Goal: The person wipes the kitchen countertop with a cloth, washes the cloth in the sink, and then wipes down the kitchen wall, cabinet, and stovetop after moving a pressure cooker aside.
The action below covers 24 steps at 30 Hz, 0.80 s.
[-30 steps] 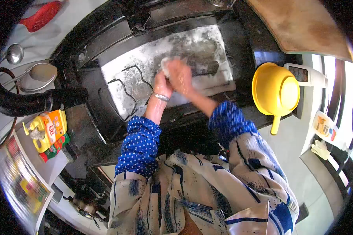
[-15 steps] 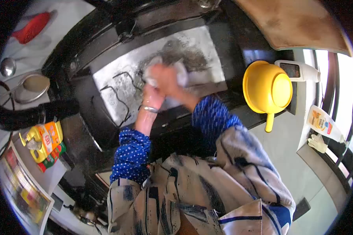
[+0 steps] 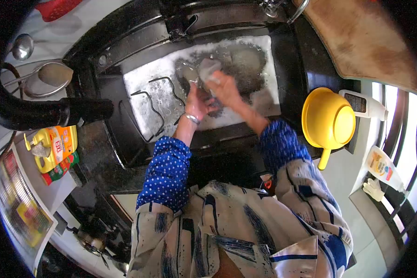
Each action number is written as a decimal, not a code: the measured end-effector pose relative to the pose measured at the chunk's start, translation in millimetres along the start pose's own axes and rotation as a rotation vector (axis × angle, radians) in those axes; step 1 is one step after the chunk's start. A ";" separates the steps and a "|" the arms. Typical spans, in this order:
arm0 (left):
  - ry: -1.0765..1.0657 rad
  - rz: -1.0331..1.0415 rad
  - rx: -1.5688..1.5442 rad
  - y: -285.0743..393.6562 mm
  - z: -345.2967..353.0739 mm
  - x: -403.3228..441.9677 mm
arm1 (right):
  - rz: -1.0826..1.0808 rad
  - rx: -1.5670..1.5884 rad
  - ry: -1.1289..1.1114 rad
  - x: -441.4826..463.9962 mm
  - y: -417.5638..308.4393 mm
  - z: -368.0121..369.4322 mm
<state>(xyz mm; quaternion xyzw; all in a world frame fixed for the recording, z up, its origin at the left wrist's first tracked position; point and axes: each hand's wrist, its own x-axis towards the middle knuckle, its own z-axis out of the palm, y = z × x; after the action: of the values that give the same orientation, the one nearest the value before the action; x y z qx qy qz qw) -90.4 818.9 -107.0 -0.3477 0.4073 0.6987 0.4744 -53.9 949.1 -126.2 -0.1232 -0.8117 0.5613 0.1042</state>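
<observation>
A dark sink (image 3: 113, 99) holds soapy, foamy water (image 3: 141, 81). In my right hand (image 3: 224, 90) is a wet, pale grey cloth (image 3: 209, 68), bunched up over the water. My left hand (image 3: 199, 103), with a bracelet at its wrist, is just to the left and lower, its thumb raised and fingers spread. Beyond its thumb, a roundish pale thing (image 3: 188, 74) shows in the suds; I cannot make out its kind. Black bent wire bars (image 3: 161, 121) stand out of the foam to the left. Dark water hides whatever lies deeper on the right.
An upturned yellow dipper (image 3: 317, 118) sits on the right rim. Behind it lie a white bottle (image 3: 366, 104) and a brown board (image 3: 366, 37). At left are a black pipe-like arm (image 3: 55, 116), a strainer (image 3: 48, 79) and a yellow detergent bottle (image 3: 55, 146). The tap (image 3: 271, 7) is at the back.
My hands were close together on the cloth; now they are apart. The cloth has moved up a little with my right hand, and my left hand has let go. The view has shifted slightly.
</observation>
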 end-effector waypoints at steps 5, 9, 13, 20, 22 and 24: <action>-0.405 0.170 -0.120 0.5 8.5 16.2 | -0.323 -0.211 -0.082 -34.4 -113.3 14.1; -0.244 0.213 -0.041 -3.8 6.0 4.1 | -0.310 -0.917 -0.132 30.1 -12.3 3.6; -0.193 0.203 0.021 3.2 22.4 -33.4 | 0.074 -0.957 -0.359 64.4 40.6 -64.4; -0.040 0.098 0.197 -13.8 -0.3 -10.7 | -0.008 -0.146 -0.168 35.8 113.8 -15.1; -0.039 0.053 0.073 -1.5 5.3 -14.2 | -0.108 -0.141 -0.308 13.6 -18.6 -4.0; -0.550 0.025 -0.102 -10.6 -60.5 63.9 | -0.029 0.189 -0.270 -21.1 -97.0 -3.0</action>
<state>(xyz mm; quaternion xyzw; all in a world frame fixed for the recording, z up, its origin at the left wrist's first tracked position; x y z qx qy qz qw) -94.1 791.1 -191.1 -0.1632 0.2317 0.7922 0.5405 -41.0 912.1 -34.9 -0.0248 -0.7637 0.6450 0.0132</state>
